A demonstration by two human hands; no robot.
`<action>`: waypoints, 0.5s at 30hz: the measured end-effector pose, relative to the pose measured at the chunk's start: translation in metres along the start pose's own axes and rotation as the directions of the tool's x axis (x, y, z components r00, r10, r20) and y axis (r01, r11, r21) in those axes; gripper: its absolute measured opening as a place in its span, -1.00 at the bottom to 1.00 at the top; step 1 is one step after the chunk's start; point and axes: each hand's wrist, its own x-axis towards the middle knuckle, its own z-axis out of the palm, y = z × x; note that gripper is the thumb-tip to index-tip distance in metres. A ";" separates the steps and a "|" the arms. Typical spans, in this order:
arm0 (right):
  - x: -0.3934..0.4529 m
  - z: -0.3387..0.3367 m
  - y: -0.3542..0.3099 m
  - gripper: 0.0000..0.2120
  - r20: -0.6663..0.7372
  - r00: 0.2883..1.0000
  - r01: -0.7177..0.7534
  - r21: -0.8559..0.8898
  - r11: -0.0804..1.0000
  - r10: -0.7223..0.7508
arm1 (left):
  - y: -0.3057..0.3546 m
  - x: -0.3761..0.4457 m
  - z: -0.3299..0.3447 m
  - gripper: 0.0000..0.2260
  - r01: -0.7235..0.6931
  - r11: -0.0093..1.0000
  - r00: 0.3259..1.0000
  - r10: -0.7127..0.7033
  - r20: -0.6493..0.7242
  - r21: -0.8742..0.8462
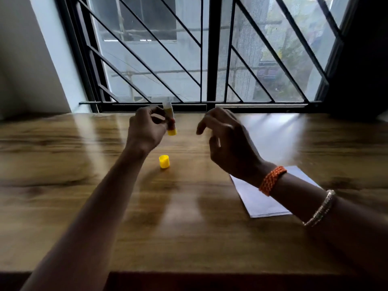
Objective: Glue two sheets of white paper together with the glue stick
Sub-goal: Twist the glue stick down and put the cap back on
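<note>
Left hand (147, 127) held glue stick (169, 118) upright; right hand (226, 141) loose, grip empty; cap (164, 161) on surface (84, 185); paper (258, 198) under right wrist.

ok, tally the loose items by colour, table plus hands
Yellow: 2, glue stick in the left hand, and its cap on the table
White: 1, paper, sheet count unclear
Total: 3

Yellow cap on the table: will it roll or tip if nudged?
The yellow cap seems to stand on end on the wooden table, so it probably slides first. It looks small and light. Tipped onto its round side, it would likely roll.
</note>
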 end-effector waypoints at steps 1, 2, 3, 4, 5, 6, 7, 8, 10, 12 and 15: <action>0.001 0.004 -0.004 -0.68 0.066 0.997 0.029 -0.016 0.999 -0.027 | -0.004 0.000 -0.002 -0.93 -0.019 0.997 1.000 0.020 -0.010 0.076; 0.002 0.009 -0.008 -0.71 0.142 0.989 0.031 -0.015 0.999 -0.028 | -0.006 0.000 -0.002 -0.93 -0.029 0.989 1.000 0.030 -0.004 0.144; 0.003 0.016 -0.012 -0.76 0.220 0.975 0.004 0.003 1.000 -0.004 | -0.008 0.000 -0.003 -0.90 -0.033 0.980 0.999 0.031 0.014 0.194; 0.003 0.024 -0.016 -0.80 0.292 0.956 -0.046 0.029 0.999 0.035 | -0.009 -0.001 -0.003 -0.87 -0.032 0.973 0.999 0.025 0.036 0.230; 0.005 0.032 -0.018 -0.77 0.356 0.931 -0.104 0.045 0.994 0.082 | -0.010 -0.002 -0.003 -0.85 -0.034 0.964 0.998 0.020 0.055 0.263; 0.007 0.040 -0.020 -0.70 0.417 0.901 -0.149 0.039 0.988 0.119 | -0.011 -0.003 -0.002 -0.83 -0.041 0.954 0.997 0.021 0.072 0.296; 0.010 0.046 -0.020 -0.65 0.472 0.871 -0.170 0.023 0.985 0.139 | -0.011 -0.004 -0.001 -0.81 -0.053 0.944 0.996 0.026 0.086 0.324; 0.013 0.050 -0.020 -0.64 0.516 0.845 -0.173 0.017 0.985 0.139 | -0.012 -0.005 0.001 -0.79 -0.060 0.938 0.995 0.029 0.095 0.342; 0.017 0.055 -0.019 -0.68 0.562 0.819 -0.180 0.052 0.982 0.120 | -0.013 -0.005 0.002 -0.77 -0.063 0.934 0.994 0.026 0.107 0.351; 0.019 0.054 -0.015 -0.76 0.573 0.811 -0.236 0.131 0.963 0.121 | -0.012 -0.004 0.003 -0.78 -0.058 0.939 0.995 0.026 0.100 0.339; 0.018 0.043 -0.007 -0.83 0.522 0.835 -0.318 0.203 0.926 0.173 | -0.009 -0.007 0.009 -0.77 -0.067 0.948 0.996 0.048 0.070 0.311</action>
